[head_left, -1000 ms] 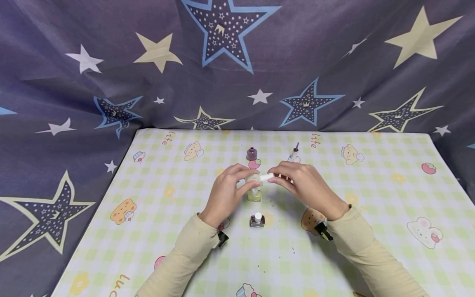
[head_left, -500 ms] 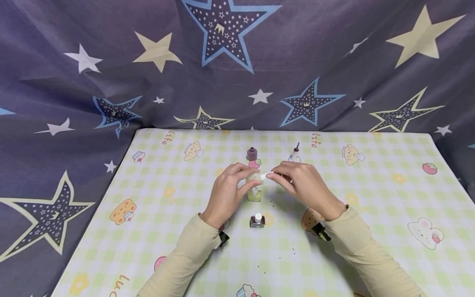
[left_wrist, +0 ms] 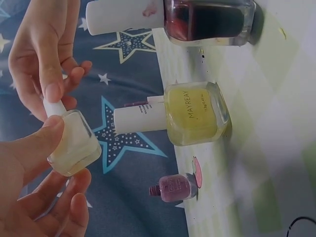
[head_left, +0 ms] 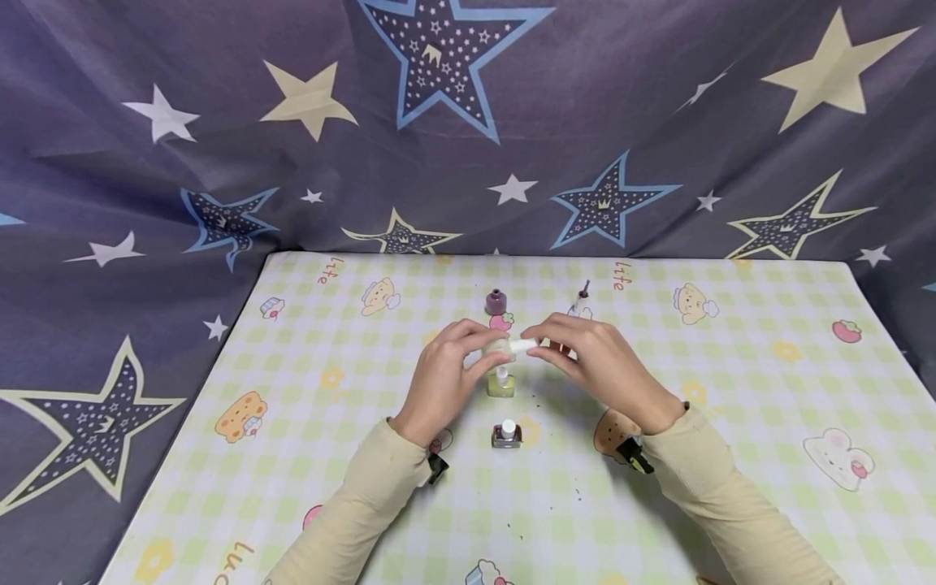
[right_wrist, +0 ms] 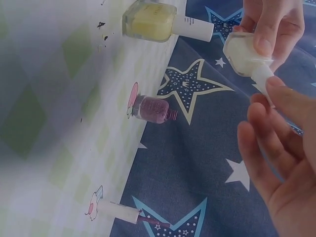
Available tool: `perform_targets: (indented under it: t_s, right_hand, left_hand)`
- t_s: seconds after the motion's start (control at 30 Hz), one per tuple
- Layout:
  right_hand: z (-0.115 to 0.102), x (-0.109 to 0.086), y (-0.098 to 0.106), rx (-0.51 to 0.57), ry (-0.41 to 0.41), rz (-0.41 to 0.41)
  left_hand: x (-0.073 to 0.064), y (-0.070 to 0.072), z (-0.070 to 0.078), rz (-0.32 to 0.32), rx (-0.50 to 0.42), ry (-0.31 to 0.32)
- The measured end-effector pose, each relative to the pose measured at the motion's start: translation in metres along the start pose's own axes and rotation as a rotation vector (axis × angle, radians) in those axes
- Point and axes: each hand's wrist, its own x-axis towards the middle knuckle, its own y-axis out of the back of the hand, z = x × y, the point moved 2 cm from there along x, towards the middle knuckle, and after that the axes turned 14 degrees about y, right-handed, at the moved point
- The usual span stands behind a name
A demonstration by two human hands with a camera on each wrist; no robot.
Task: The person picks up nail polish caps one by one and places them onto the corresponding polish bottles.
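Observation:
Above the middle of the table, my left hand grips the glass of a cream-white nail polish bottle, which lies tilted on its side in the air. My right hand pinches its white cap between thumb and fingertips. Cap and bottle are together at the neck; whether the thread is loose I cannot tell. Just below the hands a yellow nail polish bottle stands upright with its white cap on. Nearer to me stands a dark nail polish bottle, also capped in white.
Farther back stands an uncapped purple nail polish bottle. To its right, a white cap with a purple brush stands brush up. Small dark specks lie on the checked tablecloth. A star-patterned curtain hangs behind the table.
The right hand's fingers have shifted on the white cap, covering more of it half a second ago and less now. The left hand keeps its hold on the bottle.

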Motion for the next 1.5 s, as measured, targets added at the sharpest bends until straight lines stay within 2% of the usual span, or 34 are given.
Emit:
perform_targets:
  t_s: [0.33,0.7,1.13,1.5]
  right_hand:
    - [-0.002,0.001,0.0,-0.052,-0.02,0.005]
    - [-0.002,0.001,-0.001,-0.103,-0.028,0.02]
    - [0.0,0.001,-0.001,-0.061,-0.04,0.045]
    - [0.002,0.001,0.0,-0.063,-0.065,0.033]
  left_hand:
    - [-0.002,-0.002,0.003,0.001,-0.002,0.012]
    - [-0.001,-0.003,0.004,0.026,0.02,-0.009]
    - [0.005,-0.002,0.005,0.025,0.045,-0.051]
    - [0.011,-0.006,0.002,-0.003,0.027,0.012]
